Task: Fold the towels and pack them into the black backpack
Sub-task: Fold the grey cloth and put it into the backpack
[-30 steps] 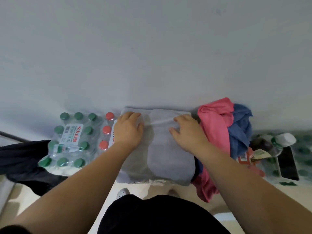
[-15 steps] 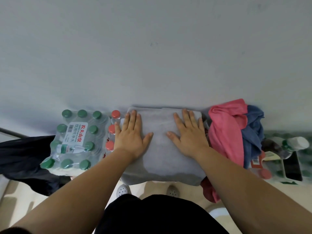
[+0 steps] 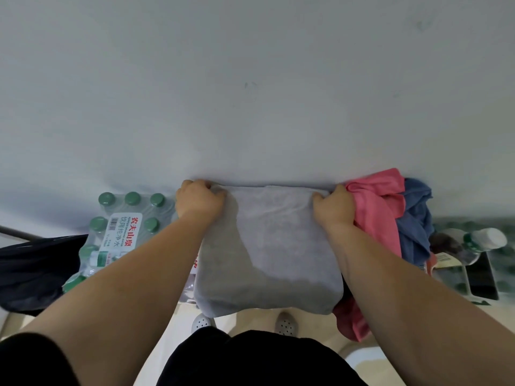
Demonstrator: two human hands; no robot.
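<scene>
Gripping the far corners: where this fold could slip

We hold the grey towel [image 3: 267, 252] by its two far corners, hard against the wall [image 3: 250, 93]. On both the left hand [image 3: 199, 200] and the right hand [image 3: 333, 208] the fingers are clamped on the cloth. The towel's near edge overhangs its support, which we cannot see.

We judge that an uneven pull would skew the fold, and a hard one could slide the whole towel off toward the floor [image 3: 242, 319]. Our right hand touches the pink towel [image 3: 379, 215], just right of the grey towel, so it may drag along. The blue towel [image 3: 412, 218] lies bunched beyond it.

Just left of the grey towel, a shrink-wrapped pack [image 3: 119, 232] holds green-capped bottles. Further left lies dark fabric we take to be the black backpack [image 3: 36, 268]. We cannot tell whether it is open or what it holds, and no towel shows in it.
</scene>
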